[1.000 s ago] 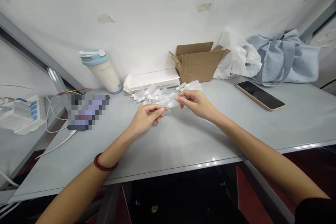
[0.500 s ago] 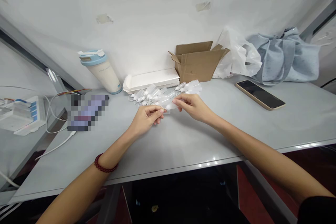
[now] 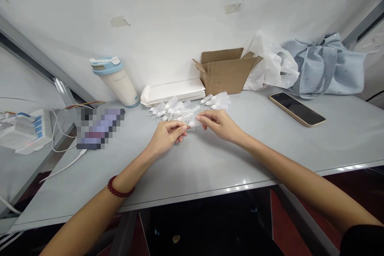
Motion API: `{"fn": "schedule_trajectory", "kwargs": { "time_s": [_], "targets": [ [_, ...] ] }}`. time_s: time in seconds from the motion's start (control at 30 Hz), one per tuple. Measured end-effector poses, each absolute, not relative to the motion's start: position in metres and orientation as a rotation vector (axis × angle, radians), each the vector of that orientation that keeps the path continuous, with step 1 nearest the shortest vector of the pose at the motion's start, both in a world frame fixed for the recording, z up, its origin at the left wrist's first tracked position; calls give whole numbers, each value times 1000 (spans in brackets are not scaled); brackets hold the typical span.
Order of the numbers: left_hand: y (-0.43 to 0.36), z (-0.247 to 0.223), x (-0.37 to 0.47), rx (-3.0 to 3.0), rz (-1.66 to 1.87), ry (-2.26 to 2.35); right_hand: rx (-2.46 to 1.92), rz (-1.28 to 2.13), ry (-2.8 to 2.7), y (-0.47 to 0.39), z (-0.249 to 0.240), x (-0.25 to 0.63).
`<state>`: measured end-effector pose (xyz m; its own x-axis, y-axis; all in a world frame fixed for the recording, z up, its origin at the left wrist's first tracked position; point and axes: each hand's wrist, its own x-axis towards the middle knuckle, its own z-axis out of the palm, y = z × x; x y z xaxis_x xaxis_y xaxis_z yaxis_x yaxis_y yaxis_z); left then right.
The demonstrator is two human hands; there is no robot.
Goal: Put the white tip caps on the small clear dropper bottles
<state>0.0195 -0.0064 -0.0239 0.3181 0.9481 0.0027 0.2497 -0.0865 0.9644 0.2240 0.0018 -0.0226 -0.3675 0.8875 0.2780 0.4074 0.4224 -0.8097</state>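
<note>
Between my two hands is a small translucent plastic squeeze bottle [image 3: 193, 123]. My left hand [image 3: 170, 135] is closed in a pinch at its left end, where the fingertips hide what exactly they grip. The fingers of my right hand [image 3: 218, 124] are closed on the bottle's right side. Just behind my hands lies a loose pile of similar squeeze bottles [image 3: 172, 106] with white caps and thin loops. More of these bottles [image 3: 220, 99] lie at the right of the pile.
Behind the pile stand a white flat carton stack [image 3: 174, 88] and an open cardboard box [image 3: 225, 76]. A tumbler [image 3: 121, 84] and a blurred-out phone [image 3: 99, 130] are at left. To the right are another phone [image 3: 297, 109], a plastic bag [image 3: 270, 64] and a blue bag [image 3: 342, 68].
My right hand has shifted very slightly left and down, nearer to my left hand. The left hand, the pile and the other things look unchanged.
</note>
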Motion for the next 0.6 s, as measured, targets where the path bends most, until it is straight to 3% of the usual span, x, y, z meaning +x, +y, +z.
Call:
{"fn": "schedule_trajectory", "kwargs": {
  "time_s": [0.6],
  "targets": [
    [-2, -21, 14, 1637, 776, 1019, -1138, 856, -1885, 1, -7, 231]
  ]
}}
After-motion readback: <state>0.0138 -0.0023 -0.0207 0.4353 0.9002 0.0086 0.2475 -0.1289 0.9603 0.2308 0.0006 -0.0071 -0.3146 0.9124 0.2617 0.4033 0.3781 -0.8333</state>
